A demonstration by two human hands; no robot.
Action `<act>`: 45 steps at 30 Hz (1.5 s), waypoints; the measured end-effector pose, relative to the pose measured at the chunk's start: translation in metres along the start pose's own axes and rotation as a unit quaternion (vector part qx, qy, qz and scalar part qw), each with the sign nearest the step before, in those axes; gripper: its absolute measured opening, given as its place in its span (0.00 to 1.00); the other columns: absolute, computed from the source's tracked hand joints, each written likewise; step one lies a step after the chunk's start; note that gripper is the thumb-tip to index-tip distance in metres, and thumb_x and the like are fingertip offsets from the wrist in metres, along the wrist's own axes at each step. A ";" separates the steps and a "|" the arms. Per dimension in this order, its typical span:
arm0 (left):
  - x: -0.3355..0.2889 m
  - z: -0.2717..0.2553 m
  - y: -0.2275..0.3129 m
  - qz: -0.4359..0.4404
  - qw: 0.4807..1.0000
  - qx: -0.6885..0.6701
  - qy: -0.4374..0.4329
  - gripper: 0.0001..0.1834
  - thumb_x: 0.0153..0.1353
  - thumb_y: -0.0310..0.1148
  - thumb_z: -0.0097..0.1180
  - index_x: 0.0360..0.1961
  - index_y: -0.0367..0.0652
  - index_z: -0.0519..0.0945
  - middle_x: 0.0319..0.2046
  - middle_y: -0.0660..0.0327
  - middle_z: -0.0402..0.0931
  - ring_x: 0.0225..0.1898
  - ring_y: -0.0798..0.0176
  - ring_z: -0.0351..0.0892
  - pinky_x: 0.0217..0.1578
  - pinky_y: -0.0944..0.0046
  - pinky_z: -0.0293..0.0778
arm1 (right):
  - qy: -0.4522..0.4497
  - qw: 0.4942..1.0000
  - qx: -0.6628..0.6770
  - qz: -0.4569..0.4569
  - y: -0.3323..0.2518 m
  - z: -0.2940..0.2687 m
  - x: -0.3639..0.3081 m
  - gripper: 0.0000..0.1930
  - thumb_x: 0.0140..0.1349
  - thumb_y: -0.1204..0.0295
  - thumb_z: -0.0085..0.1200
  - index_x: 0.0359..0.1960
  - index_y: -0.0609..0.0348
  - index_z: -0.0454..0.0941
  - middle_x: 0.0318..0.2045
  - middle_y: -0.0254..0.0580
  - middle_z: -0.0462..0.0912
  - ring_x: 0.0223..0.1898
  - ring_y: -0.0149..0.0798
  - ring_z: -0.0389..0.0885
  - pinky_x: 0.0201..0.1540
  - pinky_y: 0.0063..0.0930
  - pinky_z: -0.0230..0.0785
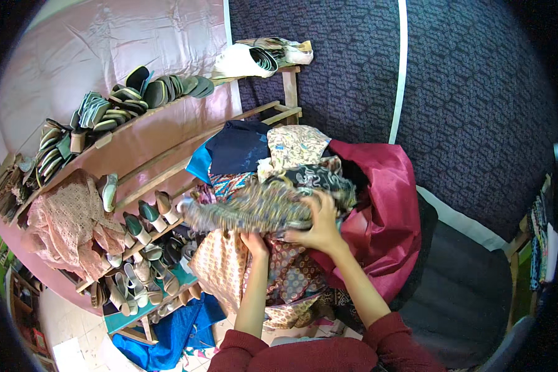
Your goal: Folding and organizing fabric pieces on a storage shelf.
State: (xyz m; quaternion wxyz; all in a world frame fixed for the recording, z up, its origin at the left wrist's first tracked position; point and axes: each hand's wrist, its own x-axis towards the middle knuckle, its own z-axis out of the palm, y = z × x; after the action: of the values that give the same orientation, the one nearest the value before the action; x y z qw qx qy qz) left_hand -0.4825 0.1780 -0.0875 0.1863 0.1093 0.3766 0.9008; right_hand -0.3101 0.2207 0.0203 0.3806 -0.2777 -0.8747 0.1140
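Observation:
A patterned cloth (248, 208) in grey, yellow and dark tones, smeared by motion, is held above a heap of fabrics. My left hand (254, 243) grips its lower edge, with most fingers hidden beneath it. On its right side my right hand (321, 223) grasps the same cloth, thumb and fingers curved round it. Under and around my hands lie a gold dotted fabric (220, 263), a brown patterned fabric (291, 273) and a black one with white figures (319, 178). Behind them are a cream print fabric (297, 146) and a navy fabric (239, 146).
Shiny maroon cloth (387, 217) drapes at the heap's right. To the left, a wooden rack (158, 180) bears heeled shoes (142, 226), shoe soles (118, 108) and peach lace (74, 217). Blue cloth (161, 344) lies on the tiled floor. Dark patterned fabric (328, 68) covers the wall.

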 end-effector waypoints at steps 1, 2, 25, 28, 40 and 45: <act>-0.004 0.006 0.009 -0.088 0.990 -0.112 0.020 0.22 0.64 0.38 0.40 0.57 0.38 0.62 0.54 0.57 0.66 0.53 0.60 0.66 0.54 0.60 0.64 | -0.098 0.989 -0.106 0.037 -0.013 -0.001 -0.018 0.60 0.21 0.47 0.70 0.63 0.42 0.52 0.64 0.52 0.43 0.64 0.62 0.39 0.50 0.74 0.47; -0.003 0.003 0.011 -0.089 0.989 -0.113 0.017 0.22 0.64 0.38 0.40 0.57 0.38 0.62 0.54 0.57 0.66 0.53 0.60 0.66 0.54 0.60 0.64 | -0.120 0.984 -0.127 0.024 -0.005 0.011 -0.028 0.63 0.18 0.45 0.70 0.64 0.35 0.49 0.66 0.50 0.32 0.65 0.62 0.32 0.47 0.81 0.44; -0.024 -0.214 0.270 0.244 0.884 0.389 0.087 0.22 0.50 0.14 0.35 0.47 0.35 0.70 0.36 0.59 0.72 0.34 0.66 0.71 0.36 0.69 0.68 | 0.166 0.978 0.070 0.108 0.015 0.021 0.060 0.15 0.40 0.82 0.52 0.32 0.53 0.80 0.32 0.50 0.79 0.37 0.54 0.77 0.40 0.39 0.69; -0.052 -0.239 0.296 0.300 0.860 0.376 0.168 0.15 0.55 0.19 0.37 0.43 0.31 0.71 0.33 0.61 0.72 0.33 0.67 0.69 0.35 0.68 0.67 | 0.177 0.975 0.066 0.120 0.023 0.022 0.068 0.15 0.39 0.83 0.52 0.32 0.54 0.80 0.33 0.51 0.79 0.37 0.53 0.77 0.41 0.39 0.69; -0.041 -0.087 0.195 0.321 0.861 0.393 -0.041 0.68 0.21 0.44 0.77 0.63 0.43 0.45 0.55 0.48 0.49 0.56 0.50 0.54 0.56 0.58 0.57 | 0.160 0.979 0.036 0.122 0.021 0.025 0.070 0.18 0.37 0.85 0.51 0.33 0.52 0.79 0.34 0.50 0.79 0.39 0.54 0.76 0.41 0.41 0.68; -0.047 -0.047 0.134 0.302 0.573 0.759 -0.069 0.61 0.28 0.48 0.73 0.63 0.44 0.51 0.63 0.46 0.43 0.62 0.45 0.51 0.54 0.50 0.58 | 0.157 0.981 0.008 0.110 0.025 0.023 0.068 0.18 0.38 0.84 0.53 0.33 0.52 0.79 0.33 0.49 0.79 0.38 0.54 0.76 0.41 0.42 0.67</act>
State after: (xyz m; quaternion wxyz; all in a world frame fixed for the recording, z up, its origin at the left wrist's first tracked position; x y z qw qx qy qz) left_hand -0.4898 0.0417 -0.0264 -0.2228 0.3799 0.8534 0.2788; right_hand -0.3550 0.2805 0.0355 0.5003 -0.3836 -0.7673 0.1174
